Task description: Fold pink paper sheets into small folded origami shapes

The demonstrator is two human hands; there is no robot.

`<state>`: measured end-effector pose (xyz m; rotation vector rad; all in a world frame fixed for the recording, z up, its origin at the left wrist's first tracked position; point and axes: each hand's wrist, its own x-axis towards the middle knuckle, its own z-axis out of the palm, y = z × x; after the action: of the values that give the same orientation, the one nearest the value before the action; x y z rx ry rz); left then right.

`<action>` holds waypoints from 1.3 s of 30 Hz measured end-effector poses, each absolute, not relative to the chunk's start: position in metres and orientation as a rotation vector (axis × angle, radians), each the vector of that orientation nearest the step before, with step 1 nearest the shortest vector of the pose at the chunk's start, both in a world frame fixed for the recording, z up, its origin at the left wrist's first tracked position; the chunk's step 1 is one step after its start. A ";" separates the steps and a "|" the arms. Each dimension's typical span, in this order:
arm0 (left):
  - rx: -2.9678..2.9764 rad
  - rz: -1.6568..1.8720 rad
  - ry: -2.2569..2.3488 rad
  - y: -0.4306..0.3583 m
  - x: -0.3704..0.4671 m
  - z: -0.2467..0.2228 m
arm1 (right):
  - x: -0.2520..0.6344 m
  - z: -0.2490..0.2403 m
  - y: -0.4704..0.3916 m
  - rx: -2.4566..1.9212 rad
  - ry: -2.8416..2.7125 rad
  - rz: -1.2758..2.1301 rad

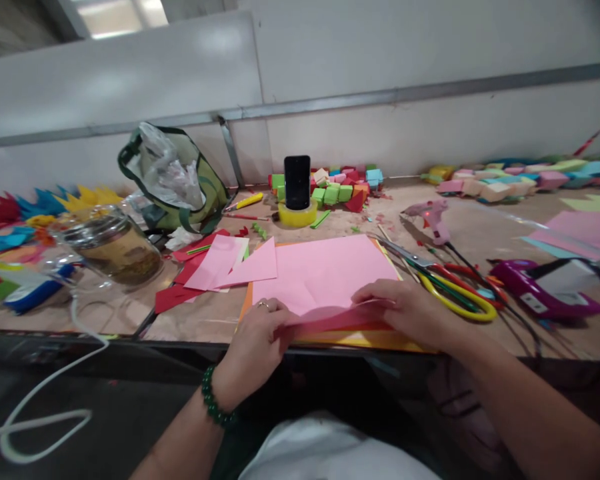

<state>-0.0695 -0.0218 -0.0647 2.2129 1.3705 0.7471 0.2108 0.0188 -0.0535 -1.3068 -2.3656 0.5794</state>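
A large sheet of pink paper (320, 270) lies before me on a stack of orange and yellow sheets (360, 337). Its near edge is lifted and curled up between my hands, with the underside in shadow. My left hand (263, 330), wearing a ring and a green bead bracelet, grips the near left edge, its fingertips partly hidden. At the near right edge my right hand (405, 307) pinches the same sheet. Scissors with yellow handles (460, 303) lie just beyond my right hand. Cut pink pieces (250, 263) overlap the sheet's left side, above red scraps (173, 297).
A phone (297, 181) stands in a yellow tape roll (298, 213) at the back, beside folded paper pieces (337, 190). A pink glue gun (433, 220) and purple tool (545, 287) sit right. Left are a jar (113, 247), a bag (180, 180) and a white cable (45, 380).
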 end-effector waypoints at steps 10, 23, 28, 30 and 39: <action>2.751 0.608 1.390 -0.034 -0.058 -0.059 | 0.187 -0.046 -0.008 -1.006 -2.499 0.169; 2.694 0.602 1.490 -0.035 -0.064 -0.062 | 0.201 -0.066 -0.007 -0.972 -2.387 0.167; 2.527 0.558 1.520 -0.024 -0.068 -0.060 | 0.204 -0.063 -0.005 -1.079 -2.376 0.243; 2.431 0.554 1.547 -0.018 -0.070 -0.058 | 0.205 -0.062 -0.001 -1.208 -2.331 0.267; 2.446 0.367 1.831 -0.004 -0.063 -0.054 | 0.200 -0.064 0.006 -1.479 -2.137 0.316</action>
<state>-0.0635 -0.0036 -0.0541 2.4458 1.8306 0.3672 0.2002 0.0065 -0.0644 -1.4795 -2.1365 0.3163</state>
